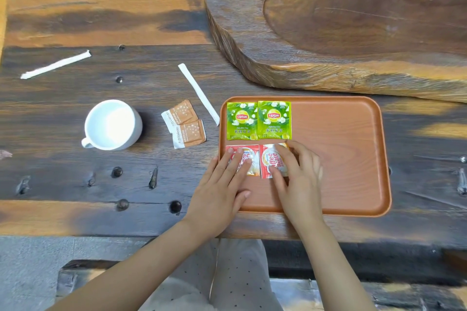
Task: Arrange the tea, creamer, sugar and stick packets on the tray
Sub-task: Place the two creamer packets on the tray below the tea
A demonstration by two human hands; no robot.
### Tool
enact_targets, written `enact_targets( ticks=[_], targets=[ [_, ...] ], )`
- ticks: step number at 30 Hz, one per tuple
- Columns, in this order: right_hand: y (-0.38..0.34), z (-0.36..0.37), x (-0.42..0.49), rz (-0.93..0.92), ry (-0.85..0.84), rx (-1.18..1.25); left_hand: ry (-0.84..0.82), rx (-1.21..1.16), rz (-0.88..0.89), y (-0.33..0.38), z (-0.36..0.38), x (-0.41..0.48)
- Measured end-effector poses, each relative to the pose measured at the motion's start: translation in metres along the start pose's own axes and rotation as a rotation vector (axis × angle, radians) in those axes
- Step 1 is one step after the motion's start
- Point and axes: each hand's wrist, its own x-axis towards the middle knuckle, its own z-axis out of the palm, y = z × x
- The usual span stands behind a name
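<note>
An orange-brown tray [341, 149] lies on the dark wooden table. Two green tea packets [259, 120] sit side by side at its far left corner. Below them lie two red creamer packets: my left hand [222, 189] rests with flat fingers on the left one [252, 159], and my right hand [298, 179] presses fingers on the right one [271, 159]. Neither hand grips anything. Two tan sugar packets [185, 124] lie on the table left of the tray. One white stick packet [199, 93] lies beside the tray's left edge, another [55, 65] at the far left.
A white mug [113, 125] stands left of the sugar packets. A thick carved wooden slab [341, 20] fills the far right of the table, just behind the tray. The table's front edge runs close below the tray.
</note>
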Motion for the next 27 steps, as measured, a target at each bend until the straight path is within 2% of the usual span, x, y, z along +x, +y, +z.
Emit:
enact_targets(
  ticks=[7,16,22,25,27],
  targets=[
    [-0.002,-0.007,-0.001,0.062,0.120,0.058,0.012,-0.002,0.006,-0.002,0.001,0.000],
    [0.019,-0.022,0.003,-0.075,-0.099,0.058,0.024,-0.018,0.011,-0.003,0.001,-0.001],
    [0.005,-0.007,0.008,0.024,-0.020,0.089,0.021,-0.023,0.010,-0.003,0.001,0.000],
    [0.001,-0.002,0.007,0.018,0.033,0.152,0.024,-0.036,0.013,-0.003,0.001,0.000],
    [0.003,-0.004,0.004,-0.026,-0.004,0.187,0.022,-0.042,0.016,-0.003,0.001,0.000]
  ],
)
